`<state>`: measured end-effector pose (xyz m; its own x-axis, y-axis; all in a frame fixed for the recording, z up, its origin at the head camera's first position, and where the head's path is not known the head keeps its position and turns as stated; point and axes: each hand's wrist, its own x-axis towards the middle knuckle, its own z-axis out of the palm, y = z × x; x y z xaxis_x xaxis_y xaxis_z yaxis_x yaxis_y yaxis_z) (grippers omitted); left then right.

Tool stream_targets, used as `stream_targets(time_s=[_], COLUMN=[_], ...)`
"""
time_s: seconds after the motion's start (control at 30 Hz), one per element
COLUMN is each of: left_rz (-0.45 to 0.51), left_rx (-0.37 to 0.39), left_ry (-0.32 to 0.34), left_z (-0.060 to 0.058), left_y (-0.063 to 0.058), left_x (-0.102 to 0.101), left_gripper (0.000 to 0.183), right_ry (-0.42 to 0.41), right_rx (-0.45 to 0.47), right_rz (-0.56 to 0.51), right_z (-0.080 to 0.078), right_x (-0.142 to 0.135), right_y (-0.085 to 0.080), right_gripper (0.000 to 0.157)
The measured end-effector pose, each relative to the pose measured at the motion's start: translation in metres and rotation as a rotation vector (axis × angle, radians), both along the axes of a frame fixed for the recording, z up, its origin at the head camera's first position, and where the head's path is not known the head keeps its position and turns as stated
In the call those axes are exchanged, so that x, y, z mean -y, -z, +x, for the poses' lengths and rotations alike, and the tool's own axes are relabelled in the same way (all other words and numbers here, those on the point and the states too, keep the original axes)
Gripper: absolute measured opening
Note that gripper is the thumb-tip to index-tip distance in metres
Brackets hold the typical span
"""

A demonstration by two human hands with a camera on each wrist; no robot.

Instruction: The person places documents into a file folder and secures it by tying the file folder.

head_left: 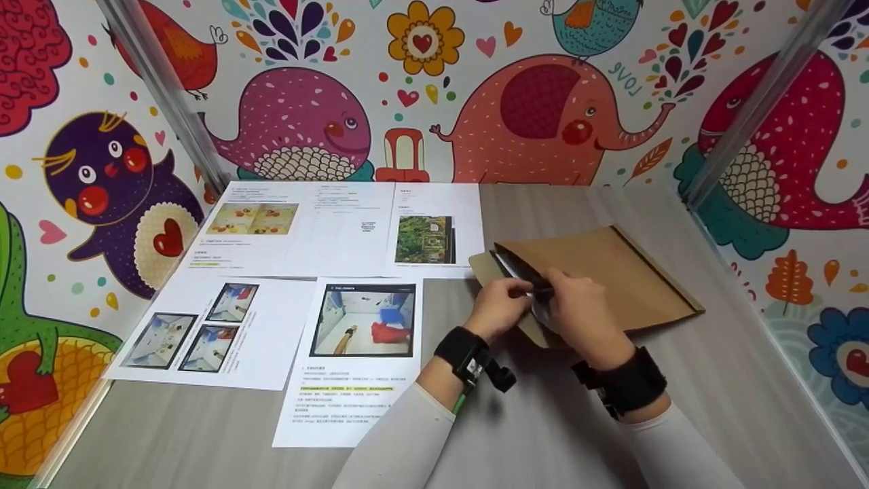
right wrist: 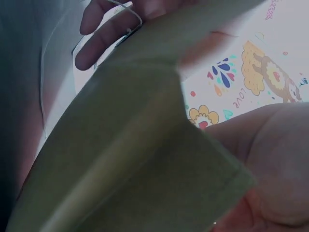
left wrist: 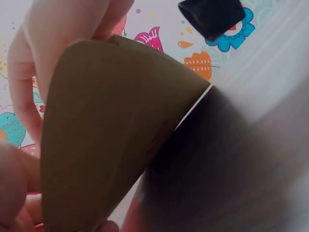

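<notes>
A brown paper envelope lies tilted at the right of the table, its mouth facing left and its flap folded open. My left hand is at that mouth, thumb and fingers pinching a small dark object. From the other side, my right hand bends over the envelope's edge, its curled fingertips at the same dark object; I cannot tell what it is. Something pale and shiny shows inside the mouth. In the right wrist view, a thin white string loops by the fingers, and the brown paper hides much of both hands.
Several printed sheets cover the left and back of the grey wood-look table. One sheet lies near my left forearm. Patterned walls with metal posts enclose the table. Each wrist wears a black band.
</notes>
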<state>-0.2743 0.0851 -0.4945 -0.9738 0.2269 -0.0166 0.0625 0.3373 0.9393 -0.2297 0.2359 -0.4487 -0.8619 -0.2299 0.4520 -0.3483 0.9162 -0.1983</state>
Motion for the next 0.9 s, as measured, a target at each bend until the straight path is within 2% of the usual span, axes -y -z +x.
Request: stream_targets(time_s=[0.1, 0.17, 0.23, 0.5, 0.73, 0.9], left_rz=[0.056, 0.08, 0.077, -0.044, -0.044, -0.032], left_rx=[0.057, 0.068, 0.056, -0.055, -0.085, -0.082], left_ry=[0.009, 0.002, -0.006, -0.027, -0.026, -0.038], left_z=[-0.001, -0.002, -0.002, -0.003, 0.001, 0.002], left_y=[0.0, -0.001, -0.002, -0.009, -0.022, -0.028], left_x=[0.002, 0.003, 0.005, 0.014, 0.019, 0.02], left_gripper=[0.029, 0.031, 0.033, 0.029, 0.025, 0.025], right_ry=[0.0, 0.004, 0.014, 0.076, 0.093, 0.105], right_rx=[0.029, 0.052, 0.077, 0.242, 0.292, 0.356], right_rz=[-0.013, -0.022, -0.026, -0.041, -0.011, 0.005], right_z=[-0.003, -0.006, -0.011, -0.031, -0.042, -0.046], right_x=[-0.003, -0.006, -0.01, -0.033, -0.045, -0.048], right_y=[0.001, 0.002, 0.005, 0.025, 0.042, 0.047], right_gripper=[0.02, 0.021, 0.024, 0.03, 0.021, 0.022])
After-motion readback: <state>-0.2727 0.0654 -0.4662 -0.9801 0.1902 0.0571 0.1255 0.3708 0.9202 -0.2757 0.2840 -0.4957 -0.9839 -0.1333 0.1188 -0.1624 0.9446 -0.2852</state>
